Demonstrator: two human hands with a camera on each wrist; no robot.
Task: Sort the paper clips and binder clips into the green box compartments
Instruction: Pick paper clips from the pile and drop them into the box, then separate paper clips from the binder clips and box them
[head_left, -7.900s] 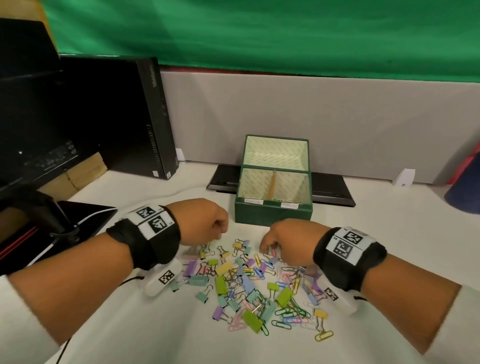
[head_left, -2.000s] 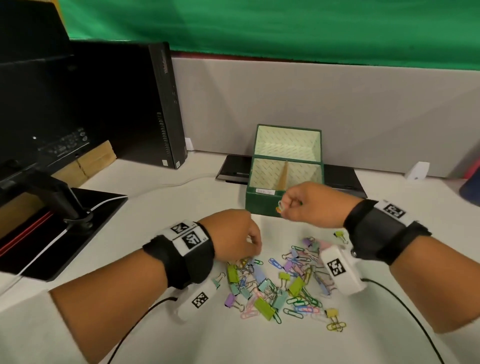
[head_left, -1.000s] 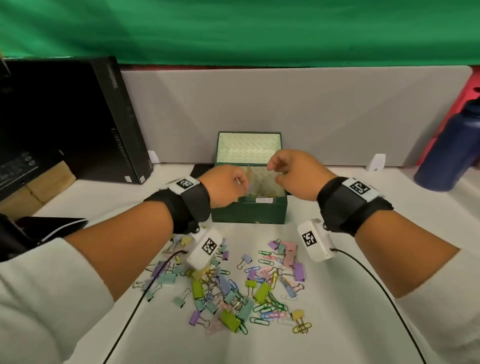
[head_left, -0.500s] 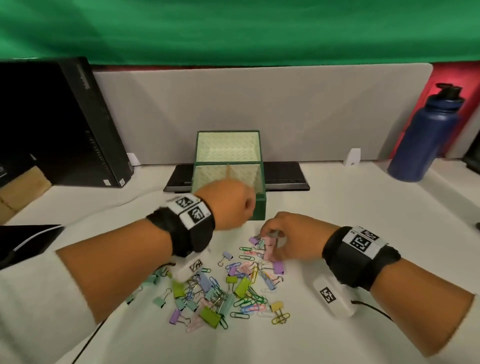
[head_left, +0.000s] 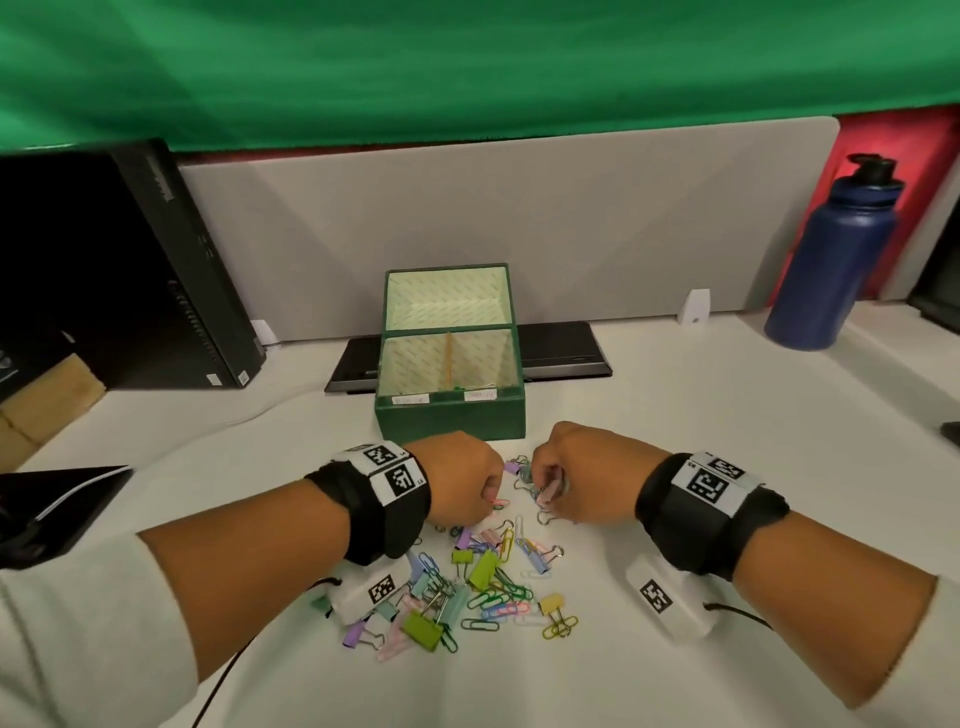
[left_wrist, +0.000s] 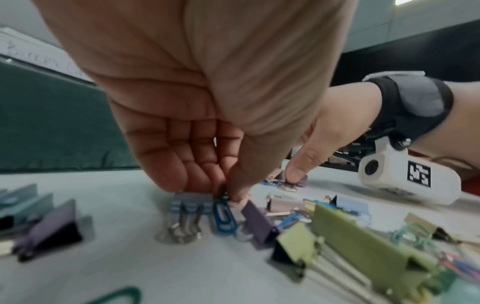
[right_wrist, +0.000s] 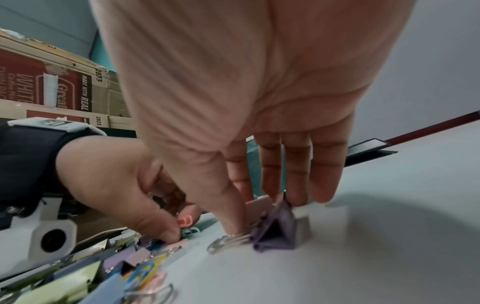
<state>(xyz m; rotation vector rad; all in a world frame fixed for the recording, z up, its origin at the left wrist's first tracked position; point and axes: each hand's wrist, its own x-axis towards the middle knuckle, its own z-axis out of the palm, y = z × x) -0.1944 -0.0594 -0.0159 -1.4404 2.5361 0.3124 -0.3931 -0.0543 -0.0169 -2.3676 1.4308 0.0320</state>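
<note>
While both your hands are down in the far edge of the pile (head_left: 483, 582), the relation that counts is where the box (head_left: 451, 415) lies from them: at twelve o'clock, just beyond your knuckles, its front wall facing you. Its two front compartments sit side by side, split by a divider (head_left: 447, 358) that runs straight away from you, so one lies toward eleven o'clock and the other toward one.

Your left hand (head_left: 457, 480) is curled, thumb and forefinger pinched together on a small clip. The left wrist view shows a blue paper clip (left_wrist: 224, 216) right at the fingertips, while the right wrist view shows a pink one (right_wrist: 185, 221) there; I cannot tell which is actually held. That hand sits closer to the eleven o'clock compartment.

Your right hand (head_left: 582, 475) is also curled downward, thumb pressing the wire handles of a purple binder clip (right_wrist: 275, 230) and fingers behind its body, closing round it. The clip stands on the worktop (head_left: 701, 415) with its handles pointing back toward your wrist, at about six o'clock. That hand sits closer to the one o'clock compartment.

Both carries should be short, forward and slightly upward over the front wall. Only a few items show in the right compartment, so I judge most of the sorting lies ahead.
</note>
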